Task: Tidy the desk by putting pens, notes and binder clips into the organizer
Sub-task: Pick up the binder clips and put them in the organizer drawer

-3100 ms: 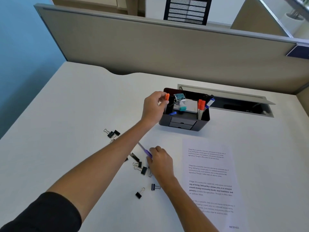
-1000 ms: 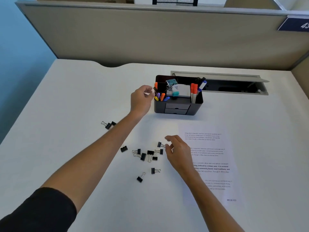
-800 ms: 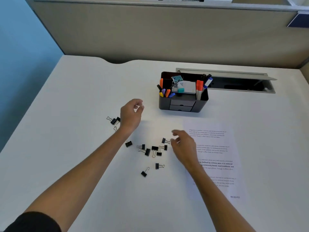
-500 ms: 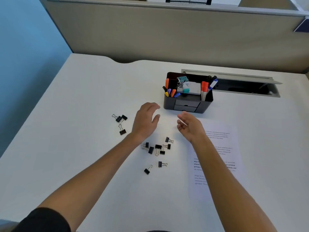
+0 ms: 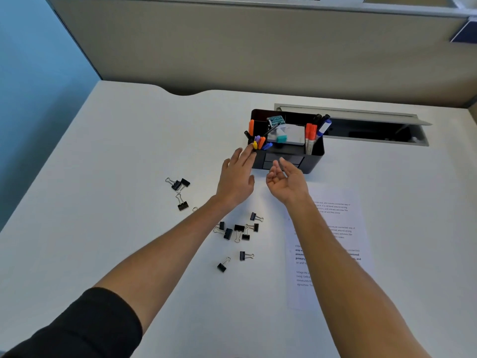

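Both my forearms extend toward twelve o'clock. My left hand (image 5: 237, 177) is flat, fingers spread; my right hand (image 5: 287, 183) cupped, empty.

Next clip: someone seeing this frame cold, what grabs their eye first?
Probably the two bare hands, left hand and right hand, both open and empty just in front of the black organizer, whose bright orange, purple and yellow pens stand out. Next, the black binder clips scattered on the white desk beneath the forearms, beside a printed sheet at right.
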